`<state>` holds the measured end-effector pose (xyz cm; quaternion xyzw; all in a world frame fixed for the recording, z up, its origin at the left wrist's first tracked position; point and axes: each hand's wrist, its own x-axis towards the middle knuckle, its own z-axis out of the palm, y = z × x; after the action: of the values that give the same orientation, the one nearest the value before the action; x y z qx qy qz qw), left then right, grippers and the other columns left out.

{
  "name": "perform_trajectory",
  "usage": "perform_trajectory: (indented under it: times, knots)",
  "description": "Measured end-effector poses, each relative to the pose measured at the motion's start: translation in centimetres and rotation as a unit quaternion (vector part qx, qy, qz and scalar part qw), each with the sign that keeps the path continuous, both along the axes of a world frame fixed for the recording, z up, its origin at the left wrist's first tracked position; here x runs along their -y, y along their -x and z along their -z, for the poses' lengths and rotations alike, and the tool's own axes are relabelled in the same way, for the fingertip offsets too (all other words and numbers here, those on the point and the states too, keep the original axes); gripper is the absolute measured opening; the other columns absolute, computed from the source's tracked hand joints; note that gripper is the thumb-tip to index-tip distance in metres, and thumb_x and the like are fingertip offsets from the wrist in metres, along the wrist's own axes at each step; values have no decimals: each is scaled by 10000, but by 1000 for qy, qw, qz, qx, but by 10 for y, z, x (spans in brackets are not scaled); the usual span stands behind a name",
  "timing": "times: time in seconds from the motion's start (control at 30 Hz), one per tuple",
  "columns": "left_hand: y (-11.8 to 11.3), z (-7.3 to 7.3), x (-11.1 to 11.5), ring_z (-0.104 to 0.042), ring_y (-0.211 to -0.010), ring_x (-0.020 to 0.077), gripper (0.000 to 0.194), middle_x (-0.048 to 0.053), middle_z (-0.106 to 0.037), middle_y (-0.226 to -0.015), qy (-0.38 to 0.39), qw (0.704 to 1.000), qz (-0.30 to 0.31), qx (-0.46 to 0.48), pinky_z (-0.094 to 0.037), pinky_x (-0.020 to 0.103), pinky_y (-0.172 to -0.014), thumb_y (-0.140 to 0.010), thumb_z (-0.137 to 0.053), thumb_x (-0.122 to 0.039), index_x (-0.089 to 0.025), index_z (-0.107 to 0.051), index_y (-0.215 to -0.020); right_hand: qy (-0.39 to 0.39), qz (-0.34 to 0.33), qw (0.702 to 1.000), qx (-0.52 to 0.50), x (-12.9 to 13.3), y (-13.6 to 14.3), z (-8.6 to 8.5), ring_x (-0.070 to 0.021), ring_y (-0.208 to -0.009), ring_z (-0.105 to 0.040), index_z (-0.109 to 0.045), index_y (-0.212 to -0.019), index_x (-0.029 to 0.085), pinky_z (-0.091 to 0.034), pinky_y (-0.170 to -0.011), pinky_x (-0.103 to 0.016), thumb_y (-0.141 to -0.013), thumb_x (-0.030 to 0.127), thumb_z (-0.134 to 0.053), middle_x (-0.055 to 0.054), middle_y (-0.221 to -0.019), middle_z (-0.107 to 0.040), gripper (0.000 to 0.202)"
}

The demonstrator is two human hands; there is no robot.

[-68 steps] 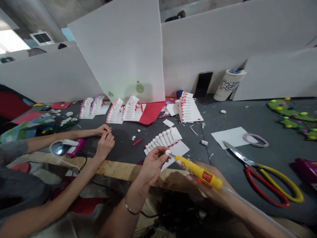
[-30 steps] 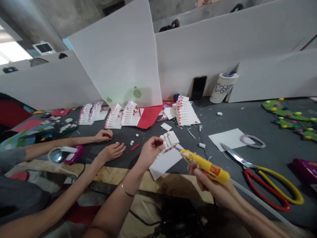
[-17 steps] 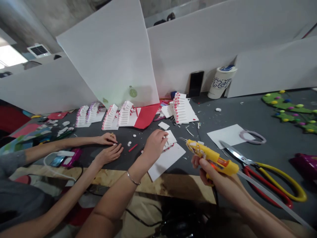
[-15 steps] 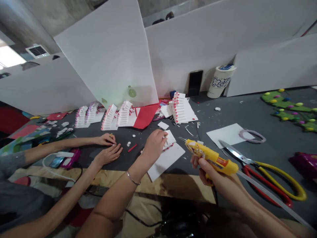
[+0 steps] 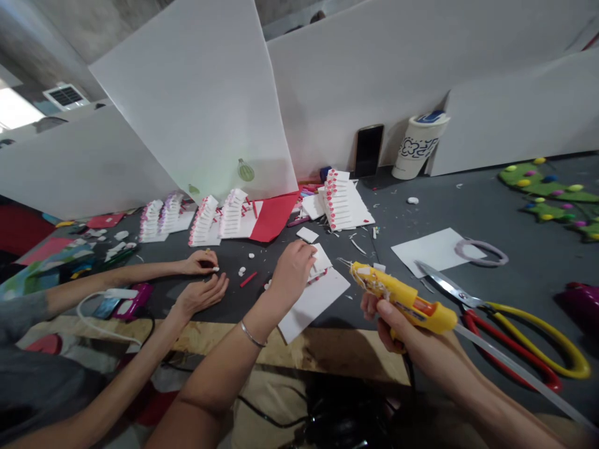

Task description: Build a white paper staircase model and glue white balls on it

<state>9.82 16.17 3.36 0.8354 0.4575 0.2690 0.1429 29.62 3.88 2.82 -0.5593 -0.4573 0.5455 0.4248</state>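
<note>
My right hand (image 5: 386, 321) is wrapped around a yellow hot glue gun (image 5: 397, 293), its nozzle pointing left and a clear glue stick (image 5: 519, 371) trailing from its back. My left hand (image 5: 292, 271) is closed, fingertips on a small white foam piece (image 5: 321, 262) with red bits under its edge. Beneath that piece lies a white sheet (image 5: 311, 312), reaching over the table's front edge. The nozzle hovers a little right of the foam piece, apart from it. Just beyond my left fingers sits a small white square (image 5: 307, 234).
Red-tipped white stepped models (image 5: 340, 199) stand at the back. Large scissors (image 5: 461, 298) and a white card (image 5: 425, 249) lie to the right. A paper cup (image 5: 418, 146) and phone (image 5: 368, 151) stand by the white panel. A co-worker's hands (image 5: 203, 290) work at left.
Both my hands keep nearly the same place and hold. The camera view has shifted slightly. The co-worker's fingers at left have moved a little around a small white bit.
</note>
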Motion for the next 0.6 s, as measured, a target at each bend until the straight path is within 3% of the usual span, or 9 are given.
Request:
perform_trajectory:
  times: [0.27, 0.6]
  knots:
    - [0, -1, 0, -567, -903, 214, 180, 49, -604, -916, 11, 1000, -17, -1, -446, 340, -832, -820, -578, -47, -194, -600, -922, 14, -36, 999, -6, -2, -6, 3, -138, -459, -435, -627, -846, 259, -336, -437, -285, -839, 635, -510, 10, -559, -525, 394]
    - [0, 5, 0, -569, -861, 198, 128, 36, -601, -866, -13, 1000, -10, -9, -448, 320, -807, -850, -564, -70, -195, -588, -847, 7, 14, 1000, -16, -2, 2, -5, -131, -468, -441, -628, -806, 225, -349, -432, -286, -800, 648, -545, -26, -633, -574, 431]
